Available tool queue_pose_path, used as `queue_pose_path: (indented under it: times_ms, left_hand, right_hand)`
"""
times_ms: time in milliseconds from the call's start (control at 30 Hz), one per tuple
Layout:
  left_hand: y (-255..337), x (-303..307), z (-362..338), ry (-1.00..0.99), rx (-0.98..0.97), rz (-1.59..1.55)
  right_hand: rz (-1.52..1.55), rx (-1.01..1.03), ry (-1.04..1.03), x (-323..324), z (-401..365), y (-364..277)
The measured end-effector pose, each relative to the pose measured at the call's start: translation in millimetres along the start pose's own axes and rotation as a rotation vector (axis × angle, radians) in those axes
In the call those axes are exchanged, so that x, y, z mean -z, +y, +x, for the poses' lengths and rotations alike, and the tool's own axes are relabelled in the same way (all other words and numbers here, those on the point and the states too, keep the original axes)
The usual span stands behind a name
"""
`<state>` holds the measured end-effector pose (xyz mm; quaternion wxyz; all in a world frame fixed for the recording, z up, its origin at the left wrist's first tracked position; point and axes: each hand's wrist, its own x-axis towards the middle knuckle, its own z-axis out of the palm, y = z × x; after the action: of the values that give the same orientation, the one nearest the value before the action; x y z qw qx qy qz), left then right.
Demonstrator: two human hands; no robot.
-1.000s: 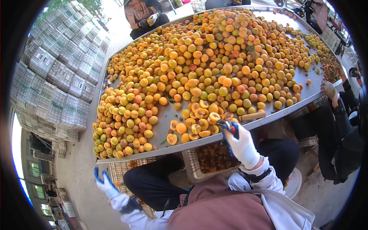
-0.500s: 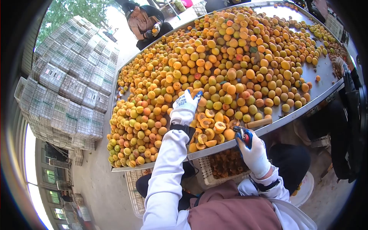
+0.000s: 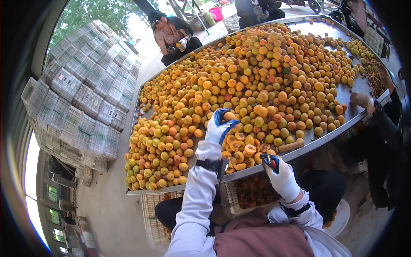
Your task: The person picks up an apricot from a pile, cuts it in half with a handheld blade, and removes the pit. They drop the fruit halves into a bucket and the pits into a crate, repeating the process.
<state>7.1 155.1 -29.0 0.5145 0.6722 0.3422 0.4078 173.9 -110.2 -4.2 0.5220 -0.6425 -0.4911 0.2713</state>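
Note:
My left hand (image 3: 219, 127), in a white glove with blue fingertips, is over the apricot heap. Its thumb and fingers curl around a whole apricot (image 3: 229, 116). Just below it, cut apricot halves (image 3: 249, 150) lie at the table's near edge, several with the hollow face up. My right hand (image 3: 283, 180), gloved the same way, is closed around a small plier-like tool (image 3: 269, 160) with a dark metal head and some red on it. The tool is near the table rim, right of the halves; its handles are mostly hidden by the fingers.
Whole apricots (image 3: 257, 73) cover much of the metal table (image 3: 329, 137). A wooden handle (image 3: 290, 147) lies by the rim. Below stands a crate (image 3: 233, 199) of dark scraps. Stacked crates (image 3: 85, 94) rise at left. Other people (image 3: 171, 36) sit around the table.
The view has shifted, so the table appears lower and farther right. My left fingers now curl around a whole apricot. My right hand still holds the tool near the rim.

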Motion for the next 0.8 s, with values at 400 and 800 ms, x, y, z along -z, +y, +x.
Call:
queue_pose_path:
  times_ms: [400, 800]
  left_hand:
    - [83.2, 17.0, -169.0, -0.051, 0.194, -0.714]
    - [109.4, 39.4, -205.4, -0.141, 0.133, -0.28]
  right_hand:
    - [0.034, -0.118, -0.325, -33.5, -17.7, -23.9]
    - [-0.073, 0.096, -0.537, -42.8, -40.8, -63.5]
